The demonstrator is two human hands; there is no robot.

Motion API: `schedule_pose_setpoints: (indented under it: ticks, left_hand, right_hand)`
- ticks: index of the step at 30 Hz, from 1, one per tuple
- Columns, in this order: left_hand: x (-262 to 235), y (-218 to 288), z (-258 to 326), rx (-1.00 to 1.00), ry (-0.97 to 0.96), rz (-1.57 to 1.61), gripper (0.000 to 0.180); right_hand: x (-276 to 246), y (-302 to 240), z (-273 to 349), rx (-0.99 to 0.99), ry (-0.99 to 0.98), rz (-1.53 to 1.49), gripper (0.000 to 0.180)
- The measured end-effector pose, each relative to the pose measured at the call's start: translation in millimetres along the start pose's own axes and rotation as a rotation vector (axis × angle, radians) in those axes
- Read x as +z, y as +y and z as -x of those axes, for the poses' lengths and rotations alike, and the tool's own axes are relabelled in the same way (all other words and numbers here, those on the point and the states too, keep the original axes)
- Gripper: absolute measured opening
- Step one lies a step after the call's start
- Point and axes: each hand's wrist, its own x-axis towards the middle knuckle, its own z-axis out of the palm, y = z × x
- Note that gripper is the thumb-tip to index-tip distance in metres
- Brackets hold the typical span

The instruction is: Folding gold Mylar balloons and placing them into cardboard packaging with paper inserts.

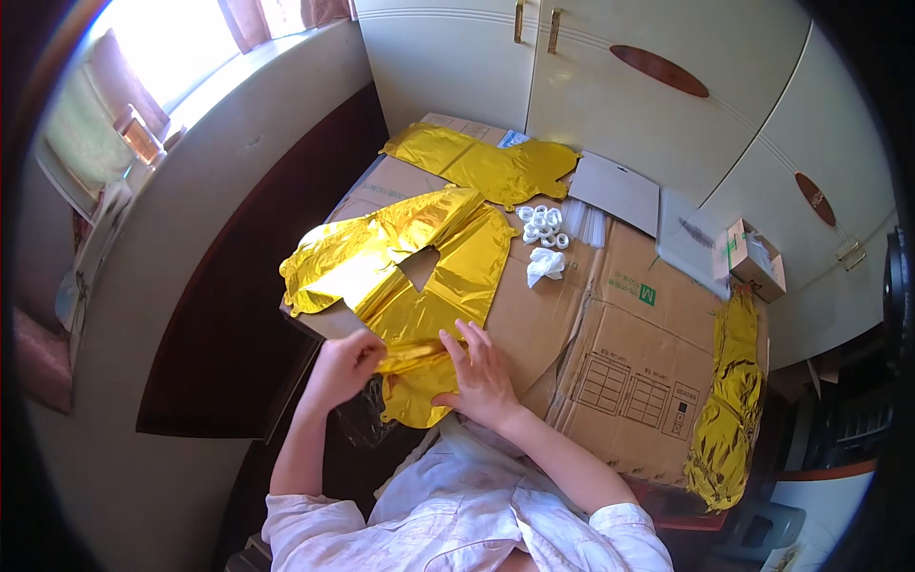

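A flat, uninflated gold foil balloon (434, 286) with an angular opening in its middle lies on cardboard in front of me. Its near end hangs toward my body, creased across between my hands. My left hand (345, 372) is closed, its fingertips pinching the creased foil at the left edge. With fingers spread, my right hand (481, 375) rests on the foil's near right part. A second gold foil balloon (477, 164) lies flat at the far edge. Right of the first balloon are several white rolls of ribbon or tape (543, 224) and a crumpled white piece (545, 266).
Cardboard (629, 324) covers the work surface. Clear strips (583, 221), a grey-white board (618, 191), a clear plastic sheet (694, 243) and a small open box (755, 257) lie at the far right. Crinkled gold foil (729, 400) hangs over the right edge. Cream cabinets (658, 76) stand behind.
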Motion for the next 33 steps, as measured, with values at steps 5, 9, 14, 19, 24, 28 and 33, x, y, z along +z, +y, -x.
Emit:
schedule_pose_setpoints:
  ticks: [5, 9, 14, 19, 24, 28, 33]
  left_hand:
    - [-21.1, -29.5, -43.0, -0.024, 0.265, -0.017, 0.008]
    - [-40.6, -49.6, -105.0, 0.107, 0.444, -0.004, 0.011]
    - [-74.9, -71.5, -156.5, 0.083, 0.575, 0.078, 0.013]
    - [-91.4, -140.2, -142.2, -0.014, 0.713, 0.074, 0.016]
    - [-90.2, -176.4, -86.3, -0.227, 0.724, 0.165, 0.016]
    - [-76.4, -189.9, -46.7, -0.287, 0.66, -0.086, 0.018]
    - [-55.2, -173.2, -16.1, -0.417, 0.539, -0.444, 0.016]
  right_hand:
    - [2.8, 4.1, 5.8, 0.022, -0.035, 0.005, 0.106]
    - [-2.0, 8.9, -1.2, 0.006, -0.213, 0.106, 0.092]
    - [-6.7, 7.0, -2.4, -0.02, -0.228, 0.247, 0.088]
    - [-1.2, 7.5, -0.9, -0.034, -0.225, 0.311, 0.09]
    - [0.2, 7.1, -0.5, -0.043, -0.214, 0.351, 0.09]
    - [-1.9, 3.7, 1.2, -0.085, -0.225, 0.297, 0.083]
    - [-20.7, -4.7, 6.4, -0.416, -0.369, 0.215, 0.058]
